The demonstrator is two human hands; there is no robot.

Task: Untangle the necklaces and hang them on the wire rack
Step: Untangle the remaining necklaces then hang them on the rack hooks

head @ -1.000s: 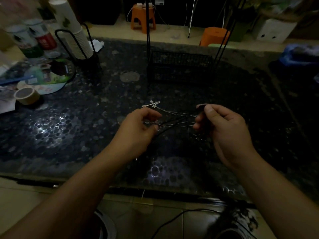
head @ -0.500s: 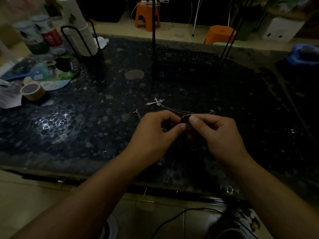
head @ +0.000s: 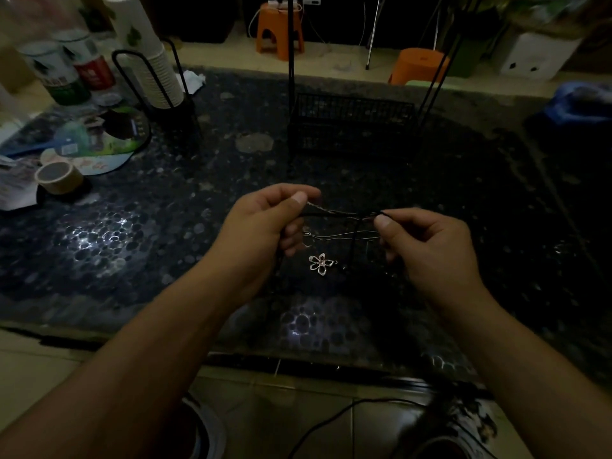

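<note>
Necklaces [head: 337,223] look light, limp and snaggy, left hand [head: 265,226] and right hand [head: 427,246] each pinching strands, so I'd grip near the knot.

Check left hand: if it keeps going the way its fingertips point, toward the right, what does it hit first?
Most likely the right hand. The left hand pinches the tangled necklaces, whose strands span the gap between the two hands, so only those strands lie in between. Depth is hard to judge in this dim view.
</note>
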